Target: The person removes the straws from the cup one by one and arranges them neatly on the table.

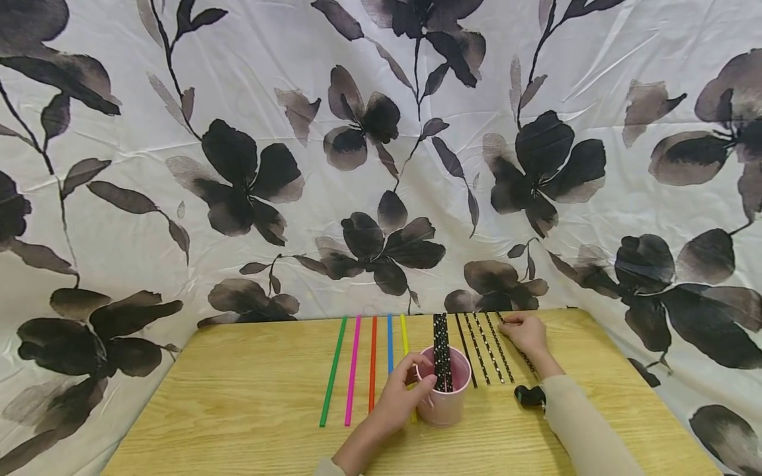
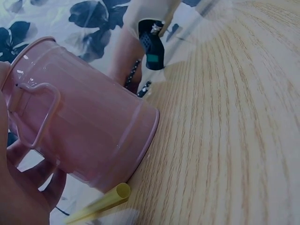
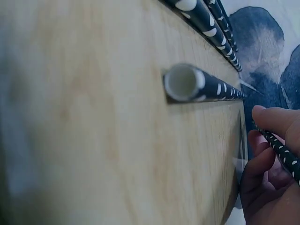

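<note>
My left hand (image 1: 395, 400) grips a pink metal cup (image 1: 442, 411) by its side and rim; a thin wire handle shows on it in the left wrist view. The cup stands upright on the wooden table, and black straws with light specks (image 1: 441, 354) stick up out of it. At the table's far right, my right hand (image 1: 528, 336) pinches a black straw with white marks (image 3: 287, 158) between thumb and fingers. Left of that hand, several black patterned straws (image 1: 491, 347) lie side by side. A yellow straw (image 2: 101, 204) lies close by the cup.
Left of the cup lie a green straw (image 1: 333, 370), a pink straw (image 1: 353, 370), a red straw (image 1: 373, 363) and a blue straw (image 1: 390, 344), spaced in a row. A floral cloth (image 1: 381, 185) hangs behind the wooden table (image 1: 238, 390).
</note>
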`<state>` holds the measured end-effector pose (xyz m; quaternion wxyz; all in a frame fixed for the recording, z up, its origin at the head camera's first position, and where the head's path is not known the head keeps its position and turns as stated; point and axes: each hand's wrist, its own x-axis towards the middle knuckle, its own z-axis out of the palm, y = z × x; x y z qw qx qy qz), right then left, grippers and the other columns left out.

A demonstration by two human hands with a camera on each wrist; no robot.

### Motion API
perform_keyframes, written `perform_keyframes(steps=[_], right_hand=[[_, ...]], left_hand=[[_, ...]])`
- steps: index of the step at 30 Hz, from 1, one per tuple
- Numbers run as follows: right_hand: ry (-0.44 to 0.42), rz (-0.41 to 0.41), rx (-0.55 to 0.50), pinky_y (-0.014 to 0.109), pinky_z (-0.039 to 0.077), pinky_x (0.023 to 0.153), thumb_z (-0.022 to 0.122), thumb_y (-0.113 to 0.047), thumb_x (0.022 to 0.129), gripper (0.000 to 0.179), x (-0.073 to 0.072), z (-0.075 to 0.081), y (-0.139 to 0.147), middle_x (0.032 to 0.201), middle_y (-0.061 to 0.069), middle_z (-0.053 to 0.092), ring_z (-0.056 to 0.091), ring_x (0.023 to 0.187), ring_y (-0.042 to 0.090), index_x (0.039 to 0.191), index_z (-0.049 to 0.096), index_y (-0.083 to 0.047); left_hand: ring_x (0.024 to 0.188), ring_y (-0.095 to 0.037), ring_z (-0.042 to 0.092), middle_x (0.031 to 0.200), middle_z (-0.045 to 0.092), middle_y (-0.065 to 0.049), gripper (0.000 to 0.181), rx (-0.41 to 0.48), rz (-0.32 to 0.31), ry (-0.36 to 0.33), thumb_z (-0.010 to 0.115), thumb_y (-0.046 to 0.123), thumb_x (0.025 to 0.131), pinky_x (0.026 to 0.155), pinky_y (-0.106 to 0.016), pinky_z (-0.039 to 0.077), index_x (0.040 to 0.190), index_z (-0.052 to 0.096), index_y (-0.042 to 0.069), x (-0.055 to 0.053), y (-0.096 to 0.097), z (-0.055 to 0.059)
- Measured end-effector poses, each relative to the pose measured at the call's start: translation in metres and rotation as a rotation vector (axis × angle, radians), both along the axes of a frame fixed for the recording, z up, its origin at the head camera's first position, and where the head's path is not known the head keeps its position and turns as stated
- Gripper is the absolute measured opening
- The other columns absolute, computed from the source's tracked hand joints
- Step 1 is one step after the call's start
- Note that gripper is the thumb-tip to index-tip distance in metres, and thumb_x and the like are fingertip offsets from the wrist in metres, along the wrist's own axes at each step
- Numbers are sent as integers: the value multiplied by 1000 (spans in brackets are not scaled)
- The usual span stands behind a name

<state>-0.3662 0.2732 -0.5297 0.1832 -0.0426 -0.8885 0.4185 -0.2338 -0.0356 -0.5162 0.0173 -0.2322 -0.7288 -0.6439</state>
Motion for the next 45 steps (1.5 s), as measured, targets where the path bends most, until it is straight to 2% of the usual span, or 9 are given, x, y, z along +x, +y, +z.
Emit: perform_keyframes(steps=[4,11,14,19,25,32,37,45], right_hand=[[5,-5,25,47,51,78,78,-17,81,25,-1,-3,0,87,16,72,66,83,34,94,74,4],[-40,-3,94,48,49,77,77,-18,80,23,1,-1,-3,89,15,71,63,83,35,91,74,2],[-82,-5,126,47,48,77,76,-21,81,22,3,3,-4,92,15,70,62,83,34,91,75,0],[-130,-10,185,46,49,73,75,-23,82,22,4,8,-7,93,14,70,62,79,32,91,75,-3],[-158,-15,195,43,48,66,76,-24,81,22,5,9,-8,87,11,70,61,71,28,88,75,-3],[-124,-2,145,49,47,81,78,-23,80,29,3,6,-4,98,17,70,61,90,38,97,74,0],[-112,37,136,54,45,87,78,-22,80,34,1,4,0,109,21,67,58,102,45,104,72,1],[-111,76,127,55,43,91,78,-20,81,32,1,2,3,108,21,68,57,105,45,105,73,0]], left_hand=[[110,-24,56,122,57,-7,16,-8,-5,-12,59,16,98,96,-45,41,113,56,12,2,0,5],[110,-26,56,122,56,-14,19,-19,-29,-18,58,12,97,96,-46,41,113,55,2,18,-3,32],[110,-26,56,122,56,-15,20,-19,-27,-27,58,12,97,97,-47,41,113,55,1,20,-4,35],[110,-26,56,123,56,-15,19,-11,-25,-23,58,12,97,96,-47,41,113,56,2,21,-4,35],[111,-26,56,123,56,-14,20,-9,-31,-27,58,11,97,97,-46,41,114,56,2,19,-4,33],[111,-26,56,124,56,-13,19,-11,-30,-28,59,13,97,97,-46,41,113,56,3,19,-4,34],[110,-26,57,124,56,-15,18,-8,-30,-13,59,11,96,96,-46,42,112,56,3,18,-4,33],[110,-26,57,124,56,-16,17,-5,-28,-8,59,10,96,96,-46,42,112,56,3,19,-4,33]])
